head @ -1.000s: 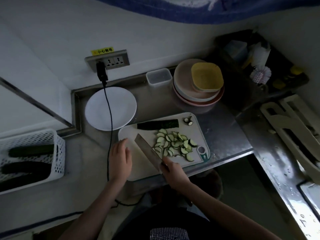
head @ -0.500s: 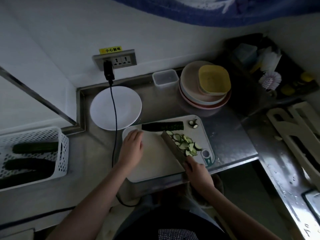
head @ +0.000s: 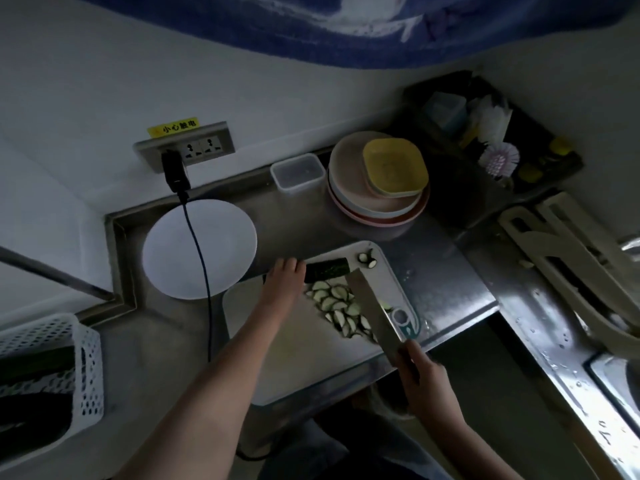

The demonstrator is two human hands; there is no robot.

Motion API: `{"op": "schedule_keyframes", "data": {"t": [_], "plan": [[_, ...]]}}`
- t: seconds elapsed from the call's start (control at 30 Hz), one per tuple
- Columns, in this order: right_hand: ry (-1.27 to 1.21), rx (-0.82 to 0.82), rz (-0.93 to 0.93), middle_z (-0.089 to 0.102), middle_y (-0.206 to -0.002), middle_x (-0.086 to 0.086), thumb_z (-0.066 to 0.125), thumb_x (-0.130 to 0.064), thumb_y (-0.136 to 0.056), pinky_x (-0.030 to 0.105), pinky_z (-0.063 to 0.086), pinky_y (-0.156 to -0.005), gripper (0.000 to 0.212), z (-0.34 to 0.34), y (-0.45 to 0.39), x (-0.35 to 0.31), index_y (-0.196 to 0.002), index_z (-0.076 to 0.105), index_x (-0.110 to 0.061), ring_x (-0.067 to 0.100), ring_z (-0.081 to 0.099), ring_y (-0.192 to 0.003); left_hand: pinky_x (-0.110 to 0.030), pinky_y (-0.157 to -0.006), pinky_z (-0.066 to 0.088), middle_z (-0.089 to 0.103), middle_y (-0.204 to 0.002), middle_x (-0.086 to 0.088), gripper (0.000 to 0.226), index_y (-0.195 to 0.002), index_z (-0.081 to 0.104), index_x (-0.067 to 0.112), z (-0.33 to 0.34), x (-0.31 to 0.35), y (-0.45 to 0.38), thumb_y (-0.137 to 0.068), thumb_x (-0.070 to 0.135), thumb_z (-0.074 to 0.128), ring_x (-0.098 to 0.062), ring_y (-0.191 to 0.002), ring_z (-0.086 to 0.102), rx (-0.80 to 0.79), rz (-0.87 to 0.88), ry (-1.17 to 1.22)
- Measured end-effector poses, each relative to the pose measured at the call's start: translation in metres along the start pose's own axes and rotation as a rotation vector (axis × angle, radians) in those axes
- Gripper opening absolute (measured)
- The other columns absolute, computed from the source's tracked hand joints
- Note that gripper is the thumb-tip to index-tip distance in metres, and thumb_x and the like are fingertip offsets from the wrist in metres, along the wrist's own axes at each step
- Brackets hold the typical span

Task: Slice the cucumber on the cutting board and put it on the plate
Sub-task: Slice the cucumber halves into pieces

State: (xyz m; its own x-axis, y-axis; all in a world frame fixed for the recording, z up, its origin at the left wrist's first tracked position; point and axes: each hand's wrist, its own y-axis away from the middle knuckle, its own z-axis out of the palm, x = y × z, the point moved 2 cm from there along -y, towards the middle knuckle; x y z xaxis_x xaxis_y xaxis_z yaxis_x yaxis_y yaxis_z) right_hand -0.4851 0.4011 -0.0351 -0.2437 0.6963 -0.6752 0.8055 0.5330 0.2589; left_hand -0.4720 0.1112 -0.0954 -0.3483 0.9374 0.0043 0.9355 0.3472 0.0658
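Resting on the cucumber, left hand (grip unclear); right hand clasps knife.

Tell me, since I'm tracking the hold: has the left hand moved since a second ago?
Yes. The left hand went from the cutting board's near-left part to its far edge, onto the cucumber.

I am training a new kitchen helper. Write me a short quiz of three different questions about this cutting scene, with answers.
1. True or false: the white plate already holds cucumber slices.
2. What does the right hand hold? A) knife B) brush C) plate
3. Fill in: the left hand reaches the uncut cucumber piece on the ____.

Key: 1 false; the slices lie on the cutting board. 2 A, the knife. 3 cutting board.
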Motion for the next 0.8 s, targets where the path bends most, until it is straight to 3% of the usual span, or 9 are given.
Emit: {"op": "schedule_keyframes", "data": {"t": [0.07, 0.2, 0.27, 0.4, 0.5, 0.63, 0.8], "plan": [[-0.050, 0.015, 0.035, 0.063, -0.066, -0.003, 0.054, -0.017, -0.094, 0.028, 0.047, -0.049, 0.021, -0.002, 0.005, 0.003, -0.093, 0.051, -0.038, 0.007, 0.059, -0.052, -0.035, -0.052, 0.050, 0.058, -0.074, -0.013, 0.053, -0.086, 0.068, 0.001, 0.003, -0.004, 0.005, -0.043, 0.016, 0.094, -0.032, -0.065, 0.058, 0.046, 0.024, -0.007], [-0.099, 0.042, 0.090, 0.061, -0.061, 0.003, 0.053, -0.014, -0.095, 0.032, 0.042, -0.045, 0.019, 0.000, 0.003, 0.005, -0.094, 0.053, -0.033, 0.009, 0.053, -0.043, -0.040, -0.065, 0.053, 0.059, -0.088, -0.019, 0.051, -0.100, 0.064, -0.003, -0.006, -0.009, 0.036, -0.054, 0.001, 0.087, -0.036, -0.079, 0.059, 0.115, -0.105, 0.073], [-0.118, 0.045, 0.091, 0.060, -0.060, 0.004, 0.052, -0.014, -0.095, 0.034, 0.041, -0.044, 0.016, 0.005, 0.001, -0.002, -0.091, 0.053, -0.029, 0.011, 0.052, -0.043, -0.041, -0.063, 0.054, 0.059, -0.094, -0.020, 0.054, -0.105, 0.063, -0.004, -0.009, -0.012, 0.062, -0.057, 0.000, 0.085, -0.037, -0.084, 0.060, 0.133, -0.154, 0.145], [-0.115, 0.017, 0.017, 0.055, -0.060, -0.001, 0.050, -0.014, -0.095, 0.031, 0.037, -0.045, 0.020, 0.020, -0.005, -0.023, -0.080, 0.046, -0.025, 0.013, 0.049, -0.048, -0.037, -0.057, 0.055, 0.060, -0.088, -0.018, 0.058, -0.102, 0.066, -0.003, 0.003, -0.016, 0.115, -0.048, 0.002, 0.089, -0.036, -0.077, 0.060, 0.108, -0.171, 0.125], [-0.034, -0.017, -0.071, 0.048, -0.056, -0.003, 0.050, -0.012, -0.095, 0.026, 0.030, -0.044, 0.011, 0.034, -0.010, -0.035, -0.085, 0.047, -0.015, 0.012, 0.046, -0.047, -0.035, -0.056, 0.055, 0.060, -0.083, -0.015, 0.054, -0.095, 0.068, -0.001, 0.011, -0.016, 0.141, -0.046, 0.005, 0.091, -0.034, -0.073, 0.060, 0.083, -0.238, 0.150], [0.058, -0.039, -0.120, 0.046, -0.058, -0.004, 0.048, -0.013, -0.095, 0.035, 0.034, -0.049, 0.012, 0.051, -0.014, -0.048, -0.085, 0.043, -0.016, 0.015, 0.045, -0.049, -0.036, -0.054, 0.055, 0.060, -0.083, -0.014, 0.057, -0.092, 0.067, 0.000, 0.014, -0.012, 0.157, -0.040, 0.001, 0.089, -0.033, -0.072, 0.059, 0.066, -0.236, 0.167], [0.172, -0.077, -0.144, 0.056, -0.067, 0.010, 0.042, -0.019, -0.097, 0.044, 0.043, -0.051, 0.011, 0.064, -0.013, -0.057, -0.088, 0.038, -0.016, 0.034, 0.055, -0.060, -0.032, -0.056, 0.053, 0.059, -0.081, -0.006, 0.048, -0.087, 0.067, 0.008, 0.017, -0.017, 0.162, -0.049, 0.024, 0.092, -0.024, -0.074, 0.058, 0.122, -0.179, 0.203]]}}
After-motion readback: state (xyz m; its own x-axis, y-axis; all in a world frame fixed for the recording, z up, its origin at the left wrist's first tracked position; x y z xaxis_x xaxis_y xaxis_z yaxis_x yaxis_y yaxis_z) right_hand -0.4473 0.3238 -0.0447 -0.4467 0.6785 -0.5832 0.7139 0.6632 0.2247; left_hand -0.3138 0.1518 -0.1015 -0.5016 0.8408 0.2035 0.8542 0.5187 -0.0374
